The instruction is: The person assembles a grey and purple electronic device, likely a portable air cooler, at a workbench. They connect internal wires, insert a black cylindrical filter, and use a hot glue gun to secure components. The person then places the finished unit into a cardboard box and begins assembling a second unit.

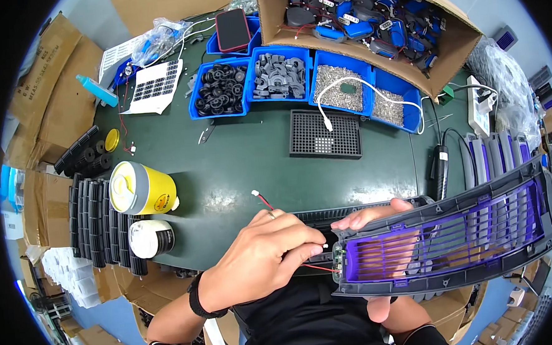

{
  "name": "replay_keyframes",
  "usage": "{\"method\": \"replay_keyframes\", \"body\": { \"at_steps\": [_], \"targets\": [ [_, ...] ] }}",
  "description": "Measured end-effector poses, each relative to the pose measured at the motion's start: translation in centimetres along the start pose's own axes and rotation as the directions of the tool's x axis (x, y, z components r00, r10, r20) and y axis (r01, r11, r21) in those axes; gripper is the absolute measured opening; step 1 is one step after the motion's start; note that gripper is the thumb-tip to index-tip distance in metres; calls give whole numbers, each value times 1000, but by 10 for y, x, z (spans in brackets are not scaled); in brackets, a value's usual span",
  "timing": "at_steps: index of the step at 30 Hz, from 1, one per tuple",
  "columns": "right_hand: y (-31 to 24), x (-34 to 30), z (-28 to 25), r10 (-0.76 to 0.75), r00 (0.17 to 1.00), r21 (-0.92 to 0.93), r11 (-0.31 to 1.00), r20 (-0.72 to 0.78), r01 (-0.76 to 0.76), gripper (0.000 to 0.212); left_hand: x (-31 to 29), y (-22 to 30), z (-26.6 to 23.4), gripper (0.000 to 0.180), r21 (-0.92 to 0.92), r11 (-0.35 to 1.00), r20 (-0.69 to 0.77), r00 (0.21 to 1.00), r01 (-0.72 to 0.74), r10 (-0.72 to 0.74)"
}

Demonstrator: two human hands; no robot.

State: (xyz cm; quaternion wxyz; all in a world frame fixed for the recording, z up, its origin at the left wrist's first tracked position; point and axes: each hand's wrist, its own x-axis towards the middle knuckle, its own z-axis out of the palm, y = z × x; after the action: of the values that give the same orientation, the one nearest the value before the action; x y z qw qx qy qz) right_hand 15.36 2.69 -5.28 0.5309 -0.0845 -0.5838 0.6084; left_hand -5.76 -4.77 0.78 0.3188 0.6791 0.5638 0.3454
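My left hand [264,248] is closed in a pinch on a small white connector [325,246], just left of the panel's end. A red wire [264,201] with a white plug sticks out above that hand, and red wire also runs below it to a small green circuit board [338,257]. This board sits at the left end of a long dark grey grille panel [456,282] with a purple slatted insert [380,248]. From behind, my right hand [375,216] grips the tilted panel. Its fingers show over the top edge, its thumb below, and its palm through the slats.
Blue bins [220,116] hold black wheels, grey parts and screws. Behind them stands a carton [369,42] of blue parts with wires. A black perforated tray [325,135], yellow-and-white container [146,188], white jar [151,238], black rollers [94,219] and corded tool [441,167] are on the table.
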Motion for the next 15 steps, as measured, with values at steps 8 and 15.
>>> {"method": "replay_keyframes", "body": {
  "at_steps": [8,15],
  "targets": [
    [2,7,2,-43,999,-21,999,32,44,148,-4,-6,3,8,-42,999,-153,988,4,-10],
    [-3,10,12,16,999,-78,997,46,-12,151,-4,-10,3,9,6,1000,-170,985,-19,20]
  ]
}}
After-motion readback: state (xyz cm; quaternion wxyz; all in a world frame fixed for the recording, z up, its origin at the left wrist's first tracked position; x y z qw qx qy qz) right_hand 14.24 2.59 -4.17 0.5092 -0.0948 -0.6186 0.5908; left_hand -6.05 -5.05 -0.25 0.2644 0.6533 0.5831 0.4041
